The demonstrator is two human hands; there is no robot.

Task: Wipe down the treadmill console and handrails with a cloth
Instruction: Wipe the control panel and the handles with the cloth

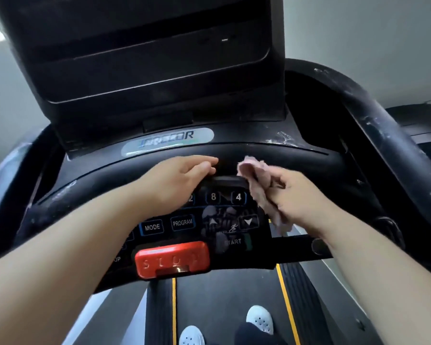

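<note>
Where the belt (222, 307) passes under the console, two white perforated shoes (259, 318) stand between its yellow side stripes, the left one cut off by the frame's bottom edge. At the console's (309, 170) near edge sits a red stop bar (172, 260); its raised letters are blurred and read roughly as STOP. Above it the keypad shows MODE (152, 227), PROGRAM (182, 222) and a faint START (233, 242), with smudged arrow keys between. Number keys 8 (213, 196) and 4 (238, 196) are readable; a third is half hidden under the left wrist.

The left hand (182, 175) lies flat over the keypad's far left part, fingers straight and holding nothing; whether it presses down is not clear. The right hand (294, 197) grips the cloth (259, 180), a crumpled pale pink rag bunched in its curled fingers, at the keypad's right edge, with loose ends above and below the fist.

Beyond, an oval silver badge (167, 141) carries a blurred brand ending in "OR". The dark display housing (147, 58) rises behind it, its top cut off. The right handrail (383, 135) shows whitish dusty smears; the left handrail (8, 175) is blurred.
</note>
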